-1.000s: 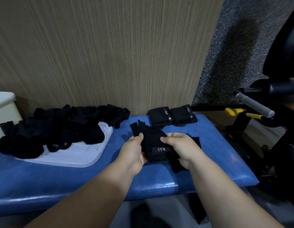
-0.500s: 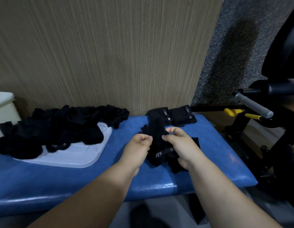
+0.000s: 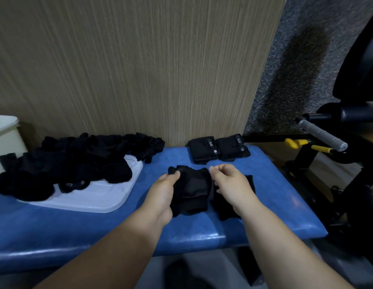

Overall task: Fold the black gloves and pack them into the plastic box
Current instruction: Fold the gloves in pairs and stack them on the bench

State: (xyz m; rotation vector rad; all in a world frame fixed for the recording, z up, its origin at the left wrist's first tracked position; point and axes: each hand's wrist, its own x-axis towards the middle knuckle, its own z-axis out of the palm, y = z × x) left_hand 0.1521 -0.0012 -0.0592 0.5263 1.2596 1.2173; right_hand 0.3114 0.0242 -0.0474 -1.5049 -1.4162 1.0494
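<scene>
Centre frame, on the blue padded surface [image 3: 275,195], the left hand [image 3: 162,193] grips a folded black fabric glove [image 3: 191,189]; the right hand [image 3: 231,184] curls beside it, grip unclear.

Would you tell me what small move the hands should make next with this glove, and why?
Probably set the folded glove beside the two finished gloves at the back: the left hand grips it already doubled over, and the right hand sits at its edge.

Striped beige wall panel [image 3: 139,65] behind blue padded bench [image 3: 202,238], speckled grey wall [image 3: 302,59] rightward.
</scene>
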